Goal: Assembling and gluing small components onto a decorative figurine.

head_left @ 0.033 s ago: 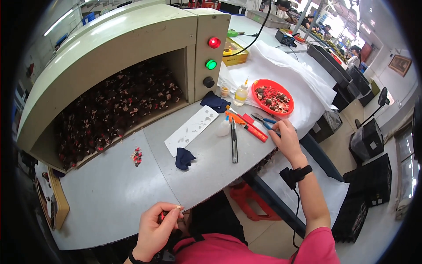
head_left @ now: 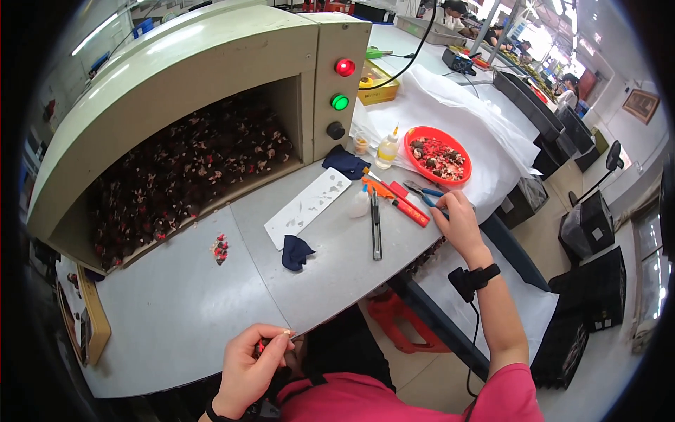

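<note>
My left hand point(head_left: 247, 366) is closed at the table's near edge, around small dark and red pieces point(head_left: 261, 346). A tiny pale bit shows between its thumb and forefinger. My right hand point(head_left: 465, 225) reaches to the table's right side, its fingers closed on the handles of blue-handled pliers point(head_left: 427, 197). Left of the pliers lie a red-handled tool point(head_left: 410, 210), an orange tool point(head_left: 380, 188) and a dark utility knife point(head_left: 377, 228). A red bowl point(head_left: 470, 160) of small red, dark and pale pieces stands beyond the right hand.
A cream machine point(head_left: 211, 53) full of dark pieces stands at left, lights lit. On the grey table point(head_left: 176, 316) are a small pile of pieces point(head_left: 221, 249), a white strip point(head_left: 307, 208), dark blue cloths point(head_left: 297, 252) and a dropper bottle point(head_left: 387, 151). A red stool point(head_left: 397, 327) stands below.
The view has shifted very slightly. Both hands and the things on the table stay as they were.
</note>
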Demonstrator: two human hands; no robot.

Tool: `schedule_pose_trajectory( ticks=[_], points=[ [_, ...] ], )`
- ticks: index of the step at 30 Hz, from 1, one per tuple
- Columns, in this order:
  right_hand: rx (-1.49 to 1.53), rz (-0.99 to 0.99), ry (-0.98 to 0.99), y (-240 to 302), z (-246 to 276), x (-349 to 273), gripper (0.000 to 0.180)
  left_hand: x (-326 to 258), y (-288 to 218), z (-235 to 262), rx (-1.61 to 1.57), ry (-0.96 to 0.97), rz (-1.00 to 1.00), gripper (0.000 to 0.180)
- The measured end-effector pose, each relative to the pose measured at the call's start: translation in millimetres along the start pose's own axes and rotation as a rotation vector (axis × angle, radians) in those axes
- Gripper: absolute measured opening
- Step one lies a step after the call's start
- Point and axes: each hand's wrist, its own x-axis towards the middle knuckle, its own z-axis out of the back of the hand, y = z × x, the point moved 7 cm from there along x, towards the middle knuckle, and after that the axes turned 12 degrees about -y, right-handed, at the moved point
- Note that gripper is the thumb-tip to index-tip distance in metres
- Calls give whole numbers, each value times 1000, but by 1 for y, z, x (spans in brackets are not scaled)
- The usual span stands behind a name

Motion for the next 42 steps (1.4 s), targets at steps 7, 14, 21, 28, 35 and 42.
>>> schedule_pose_trajectory(
  ticks=[7, 14, 21, 28, 35, 42],
  points=[
    [14, -41, -205, 0, 16, -11, 21, -1, 1, 2, 10, 11, -13, 14],
    [851, -656, 125, 59, 35, -43, 12, -2, 0, 3, 23, -16, -1, 10],
    [1237, -619, 399, 155, 13, -79, 19, -5, -30, -25, 41, 246, -355, 14],
    [723, 26, -15, 181, 32, -56, 13, -11, -32, 3, 108, 157, -375, 13],
    [753, -274, 378, 177, -6, -79, 14, -14, -23, 7, 115, 124, -361, 12],
    [1490, -691, 524, 211, 3, -82, 19, -8, -29, -18, 158, 247, -413, 15]
  ],
)
